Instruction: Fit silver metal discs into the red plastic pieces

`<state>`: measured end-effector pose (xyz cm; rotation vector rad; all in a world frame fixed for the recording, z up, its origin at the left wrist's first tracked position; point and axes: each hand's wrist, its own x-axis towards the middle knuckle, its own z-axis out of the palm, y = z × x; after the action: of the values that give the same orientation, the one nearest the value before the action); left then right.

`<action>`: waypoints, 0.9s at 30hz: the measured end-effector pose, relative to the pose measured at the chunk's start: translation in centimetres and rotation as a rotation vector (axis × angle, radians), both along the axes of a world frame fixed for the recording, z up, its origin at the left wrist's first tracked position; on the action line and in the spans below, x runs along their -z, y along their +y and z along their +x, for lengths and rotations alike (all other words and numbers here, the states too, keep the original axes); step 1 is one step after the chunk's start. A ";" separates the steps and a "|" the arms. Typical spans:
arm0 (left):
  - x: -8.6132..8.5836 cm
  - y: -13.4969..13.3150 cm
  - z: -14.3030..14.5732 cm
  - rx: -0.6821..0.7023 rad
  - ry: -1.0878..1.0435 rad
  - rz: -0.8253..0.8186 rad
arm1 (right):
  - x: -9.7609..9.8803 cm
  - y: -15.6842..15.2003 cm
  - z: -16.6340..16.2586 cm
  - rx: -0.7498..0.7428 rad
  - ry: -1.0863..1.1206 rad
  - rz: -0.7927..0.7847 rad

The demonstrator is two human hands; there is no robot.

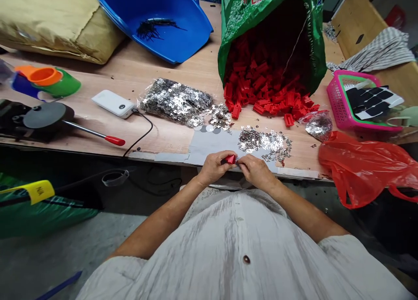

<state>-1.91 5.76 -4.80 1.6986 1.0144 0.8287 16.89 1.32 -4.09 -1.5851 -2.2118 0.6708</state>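
Between the fingers of my left hand (214, 167) is a small red plastic part (230, 159), held over the table's front edge. My right hand (256, 170) meets it from the other side, thumb and fingertips pinched together; whatever they pinch is too small to make out. Just beyond my hands, small flat silvery metal pieces (250, 139) lie in a loose heap on a grey sheet (209, 143). Further back, many more red plastic parts (257, 80) spill from the mouth of a green woven sack (225, 52).
A clear bag of silvery pieces (176, 100) lies left of the sack, near a white power bank (112, 103). A blue basin (183, 38) stands behind. At left is a hand press with a red-tipped lever (114, 140). A pink basket (336, 97) and red plastic bag (365, 169) are right.
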 end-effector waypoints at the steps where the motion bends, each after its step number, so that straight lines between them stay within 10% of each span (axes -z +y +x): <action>1: -0.1 -0.1 0.0 -0.004 0.001 -0.010 | -0.1 0.0 0.1 -0.003 -0.001 -0.005; 14: -3.8 -4.4 0.9 -0.122 -0.921 -0.827 | -4.1 -1.8 0.6 -0.146 0.338 -0.121; 27: -4.3 -5.7 2.3 -0.255 -1.078 -0.930 | -3.6 -1.9 0.0 -0.058 0.354 0.036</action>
<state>0.43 0.09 -0.54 0.2176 0.6413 1.0145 16.86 -0.55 -0.49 -1.2748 -2.0005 0.8495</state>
